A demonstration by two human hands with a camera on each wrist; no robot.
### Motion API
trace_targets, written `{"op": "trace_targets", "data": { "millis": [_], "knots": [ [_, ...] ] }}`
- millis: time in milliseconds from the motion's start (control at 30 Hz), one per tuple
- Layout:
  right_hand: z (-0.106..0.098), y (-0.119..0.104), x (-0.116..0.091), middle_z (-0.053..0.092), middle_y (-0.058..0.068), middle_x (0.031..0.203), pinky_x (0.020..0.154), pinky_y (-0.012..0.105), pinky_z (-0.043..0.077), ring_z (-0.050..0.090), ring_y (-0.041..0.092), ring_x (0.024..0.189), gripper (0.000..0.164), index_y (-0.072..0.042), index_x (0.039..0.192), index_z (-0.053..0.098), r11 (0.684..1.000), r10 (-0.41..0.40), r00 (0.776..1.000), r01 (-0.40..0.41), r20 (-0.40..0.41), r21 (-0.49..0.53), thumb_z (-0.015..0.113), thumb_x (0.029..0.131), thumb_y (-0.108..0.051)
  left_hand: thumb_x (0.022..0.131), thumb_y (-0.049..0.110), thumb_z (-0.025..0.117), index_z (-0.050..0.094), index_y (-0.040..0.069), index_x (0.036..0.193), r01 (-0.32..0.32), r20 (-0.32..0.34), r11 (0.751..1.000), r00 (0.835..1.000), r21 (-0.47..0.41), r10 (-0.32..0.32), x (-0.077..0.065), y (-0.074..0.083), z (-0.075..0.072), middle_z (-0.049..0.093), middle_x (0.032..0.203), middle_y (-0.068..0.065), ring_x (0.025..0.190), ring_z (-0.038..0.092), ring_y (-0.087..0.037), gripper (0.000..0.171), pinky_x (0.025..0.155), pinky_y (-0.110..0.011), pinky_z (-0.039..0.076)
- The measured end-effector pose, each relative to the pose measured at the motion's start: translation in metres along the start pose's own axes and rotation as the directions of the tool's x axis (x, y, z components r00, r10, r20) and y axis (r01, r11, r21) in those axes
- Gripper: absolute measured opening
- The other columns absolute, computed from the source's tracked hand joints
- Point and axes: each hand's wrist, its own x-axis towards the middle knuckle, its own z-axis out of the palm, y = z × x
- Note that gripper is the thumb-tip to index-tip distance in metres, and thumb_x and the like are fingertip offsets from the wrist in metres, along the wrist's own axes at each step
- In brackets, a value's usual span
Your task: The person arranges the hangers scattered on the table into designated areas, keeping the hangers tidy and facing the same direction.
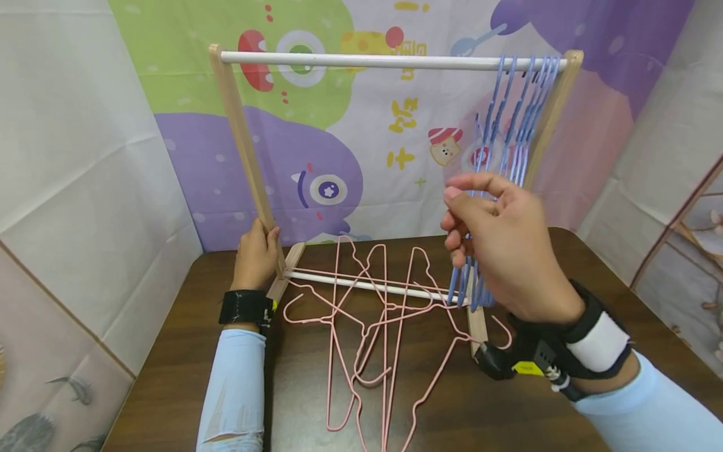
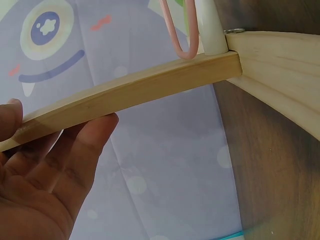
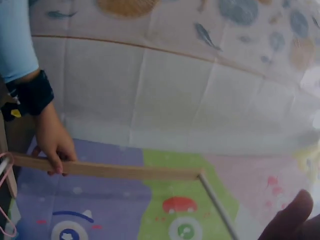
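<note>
My left hand [image 1: 257, 256] grips the lower part of the left wooden post [image 1: 240, 135] of a small clothes rack. In the left wrist view the thumb and fingers lie on opposite sides of that post [image 2: 140, 86]. My right hand [image 1: 505, 235] is raised at the rack's right side, in front of several blue hangers [image 1: 531, 103]. Its fingers are loosely bent, thumb tip close to the index finger, with nothing visible between them. The blue hangers hang bunched from the white top rod [image 1: 361, 60]. Several pink hangers [image 1: 386, 314] lie tangled on the table.
The rack's lower white rod [image 1: 327, 277] runs behind and under the pink hangers. Wooden feet [image 1: 477, 326] stand on the dark brown table [image 1: 226, 402]. A cartoon-printed cloth [image 1: 367, 19] hangs behind, with pale cloth walls [image 1: 73, 113] at both sides.
</note>
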Motion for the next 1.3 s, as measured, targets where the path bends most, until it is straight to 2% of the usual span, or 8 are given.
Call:
{"op": "trace_targets", "data": {
  "millis": [133, 233, 367, 567, 767, 933, 1100, 1300],
  "knots": [
    [0.017, 0.003, -0.032, 0.062, 0.011, 0.074, 0.042, 0.035, 0.052, 0.057, 0.021, 0.052, 0.012, -0.006, 0.104, 0.067, 0.953, -0.002, 0.988, 0.048, 0.155, -0.298, 0.066, 0.103, -0.019, 0.108, 0.023, 0.053, 0.055, -0.004, 0.113, -0.003, 0.006, 1.000, 1.000, -0.003, 0.003, 0.000, -0.001, 0.001, 0.065, 0.086, -0.023, 0.073, 0.067, -0.040, 0.028, 0.060, -0.053, 0.052],
    [0.030, 0.014, -0.053, 0.062, 0.003, 0.070, 0.039, 0.035, 0.049, 0.057, 0.020, 0.047, 0.007, -0.016, 0.097, 0.071, 0.892, 0.013, 0.954, 0.124, 0.300, -0.434, 0.066, 0.102, -0.018, 0.108, 0.022, 0.054, 0.055, -0.004, 0.113, -0.004, 0.006, 1.000, 1.000, -0.008, 0.004, 0.000, -0.001, 0.002, 0.065, 0.087, -0.023, 0.074, 0.067, -0.040, 0.027, 0.060, -0.053, 0.052],
    [0.044, 0.037, -0.064, 0.060, -0.008, 0.067, 0.040, 0.027, 0.045, 0.052, 0.007, 0.046, 0.011, -0.017, 0.091, 0.073, 0.870, -0.031, 0.906, 0.232, 0.423, -0.435, 0.068, 0.100, -0.017, 0.108, 0.021, 0.055, 0.055, -0.005, 0.112, 0.001, -0.002, 1.000, 1.000, -0.010, -0.001, 0.000, 0.001, 0.000, 0.065, 0.087, -0.024, 0.073, 0.066, -0.041, 0.026, 0.060, -0.054, 0.052],
    [0.056, 0.066, -0.066, 0.059, -0.013, 0.067, 0.049, 0.022, 0.043, 0.049, 0.001, 0.054, 0.013, -0.015, 0.087, 0.073, 0.850, -0.019, 0.877, 0.266, 0.479, -0.454, 0.068, 0.099, -0.016, 0.108, 0.021, 0.054, 0.055, -0.004, 0.111, 0.008, 0.009, 1.000, 1.000, -0.003, -0.008, 0.000, 0.000, 0.000, 0.065, 0.086, -0.023, 0.074, 0.067, -0.041, 0.026, 0.060, -0.053, 0.053],
    [0.058, 0.092, -0.057, 0.056, -0.013, 0.064, 0.048, 0.021, 0.040, 0.047, 0.000, 0.050, 0.012, -0.012, 0.089, 0.073, 0.832, 0.047, 0.872, 0.236, 0.487, -0.502, 0.067, 0.099, -0.014, 0.108, 0.021, 0.054, 0.056, -0.005, 0.114, 0.000, 0.007, 1.000, 1.000, -0.015, 0.000, 0.002, 0.000, 0.000, 0.066, 0.091, -0.025, 0.078, 0.068, -0.042, 0.026, 0.064, -0.055, 0.054],
    [0.052, 0.124, -0.043, 0.052, -0.010, 0.057, 0.046, 0.022, 0.036, 0.042, 0.002, 0.045, 0.013, -0.009, 0.089, 0.072, 0.817, 0.167, 0.868, 0.144, 0.467, -0.559, 0.067, 0.099, -0.015, 0.108, 0.022, 0.054, 0.056, -0.004, 0.115, -0.001, 0.000, 1.000, 1.000, -0.015, 0.001, 0.003, -0.002, 0.000, 0.067, 0.092, -0.024, 0.079, 0.068, -0.042, 0.026, 0.065, -0.055, 0.053],
    [0.040, 0.168, -0.024, 0.047, -0.009, 0.055, 0.045, 0.023, 0.033, 0.040, 0.005, 0.044, 0.026, -0.012, 0.073, 0.065, 0.727, 0.222, 0.906, 0.094, 0.362, -0.680, 0.068, 0.098, -0.015, 0.108, 0.022, 0.054, 0.056, -0.003, 0.114, -0.002, 0.002, 1.000, 1.000, -0.020, 0.002, 0.003, -0.004, 0.001, 0.067, 0.092, -0.023, 0.078, 0.068, -0.040, 0.026, 0.064, -0.054, 0.054],
    [0.022, 0.211, -0.004, 0.056, -0.006, 0.064, 0.049, 0.027, 0.035, 0.048, 0.011, 0.054, 0.029, -0.013, 0.066, 0.060, 0.616, 0.240, 0.950, 0.011, 0.202, -0.787, 0.074, 0.091, -0.013, 0.107, 0.022, 0.056, 0.056, -0.003, 0.113, 0.002, 0.009, 1.000, 1.000, -0.025, -0.002, 0.003, -0.005, 0.002, 0.067, 0.090, -0.022, 0.077, 0.068, -0.039, 0.025, 0.063, -0.052, 0.054]
  ]
}}
